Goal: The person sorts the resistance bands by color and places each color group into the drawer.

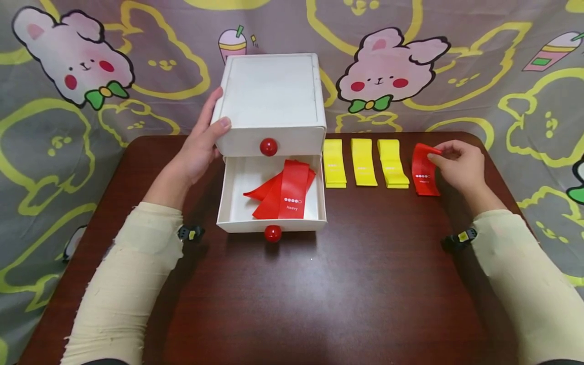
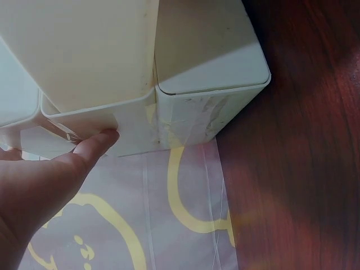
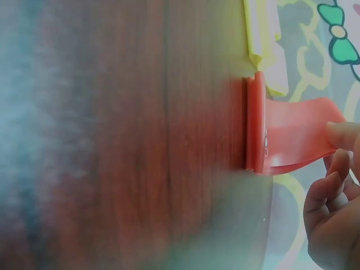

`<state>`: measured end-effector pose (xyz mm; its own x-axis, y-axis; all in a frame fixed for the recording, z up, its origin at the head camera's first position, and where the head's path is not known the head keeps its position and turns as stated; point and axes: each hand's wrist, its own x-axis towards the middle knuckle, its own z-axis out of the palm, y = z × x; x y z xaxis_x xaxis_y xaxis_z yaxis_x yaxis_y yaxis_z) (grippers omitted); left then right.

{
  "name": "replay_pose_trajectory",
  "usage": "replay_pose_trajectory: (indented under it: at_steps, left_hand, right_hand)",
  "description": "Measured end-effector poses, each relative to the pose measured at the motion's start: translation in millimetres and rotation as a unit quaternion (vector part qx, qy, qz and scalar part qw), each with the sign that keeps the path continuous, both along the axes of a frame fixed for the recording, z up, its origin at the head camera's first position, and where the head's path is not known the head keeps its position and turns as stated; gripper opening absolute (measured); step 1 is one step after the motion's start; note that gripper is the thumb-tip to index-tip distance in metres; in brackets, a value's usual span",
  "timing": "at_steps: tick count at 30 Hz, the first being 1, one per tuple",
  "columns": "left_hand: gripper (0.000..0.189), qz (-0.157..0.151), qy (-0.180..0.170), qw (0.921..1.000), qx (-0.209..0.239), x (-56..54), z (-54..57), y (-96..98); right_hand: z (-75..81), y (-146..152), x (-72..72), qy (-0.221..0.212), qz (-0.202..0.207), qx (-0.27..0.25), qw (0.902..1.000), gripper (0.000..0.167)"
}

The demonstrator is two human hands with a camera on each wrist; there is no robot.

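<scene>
A white two-drawer box (image 1: 269,91) stands at the back of the table, its lower drawer (image 1: 232,203) pulled out. Inside lie several red resistance bands (image 1: 294,187), the top one printed "Heavy". My left hand (image 1: 196,147) rests against the box's left side, thumb at the top edge; in the left wrist view the straight thumb (image 2: 95,146) presses the white wall. At the far right, my right hand (image 1: 463,165) pinches the top end of a folded red resistance band (image 1: 424,172) between thumb and fingers. That band's lower end is close to the table.
Three folded yellow bands (image 1: 364,162) lie in a row between the box and the red band. Red round knobs (image 1: 272,233) stick out from the drawer fronts. A patterned cloth (image 1: 283,25) hangs right behind the dark wooden table (image 1: 319,294).
</scene>
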<state>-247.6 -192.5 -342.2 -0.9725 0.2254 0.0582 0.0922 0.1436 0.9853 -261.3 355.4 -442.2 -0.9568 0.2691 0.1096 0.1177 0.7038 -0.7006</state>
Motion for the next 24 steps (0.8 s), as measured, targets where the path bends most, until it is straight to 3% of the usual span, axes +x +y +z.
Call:
replay_pose_trajectory:
  at_steps: [13,19,24]
  left_hand:
    - [0.065,0.002,-0.003,1.0000,-0.001,0.4,0.3,0.6]
    - [0.065,0.002,-0.004,1.0000,0.007,-0.1,-0.1,0.6]
    - [0.065,0.003,-0.005,0.9999,0.008,-0.2,-0.2,0.2]
  right_hand:
    - [14.6,-4,32.5,0.033,-0.017,-0.079,0.9962,0.032]
    - [23.6,-8,46.2,0.048,-0.039,-0.138,0.9885,0.028]
    - [32.8,-14,54.8,0.077,-0.053,-0.151,0.9841,0.026]
